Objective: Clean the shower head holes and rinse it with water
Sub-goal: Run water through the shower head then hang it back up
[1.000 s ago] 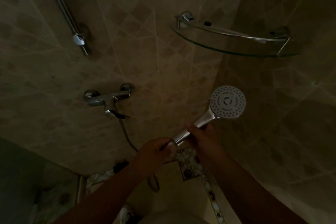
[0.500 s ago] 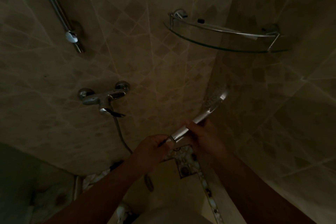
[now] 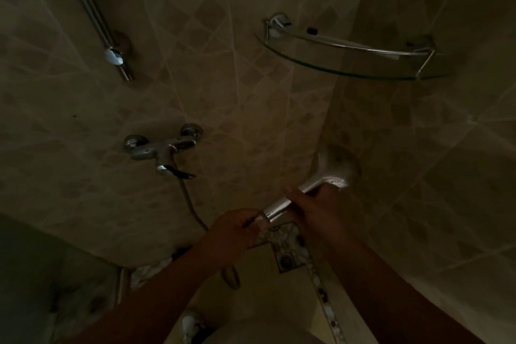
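Both hands on shower head [image 3: 335, 169]: right hand [image 3: 318, 211] wrapped round handle mid-length; left hand [image 3: 236, 227] curled at handle's near end, pinching something thin and dark, too small to identify. Held low and right of centre, before corner where two tiled walls meet. Back of head facing camera, blurred; hole side turned away toward wall, so holes hidden.

Hose [image 3: 192, 207] running from mixer [image 3: 164, 148] on left wall, down and behind left wrist. No water visible from mixer or head. Glass shelf [image 3: 351, 70] high in corner, far right; rail [image 3: 95, 17] slanting down wall at far left. Drain [image 3: 284, 260] set in floor, just below hands.

Progress, as a judgement only: state of holes not checkable, face being hidden; nothing wet or running to suggest rinsing under way. Likely somewhere in cleaning stage or between steps, with rinse left to do. Mixer untouched by either hand, well apart from both; one hand needed free to open it.
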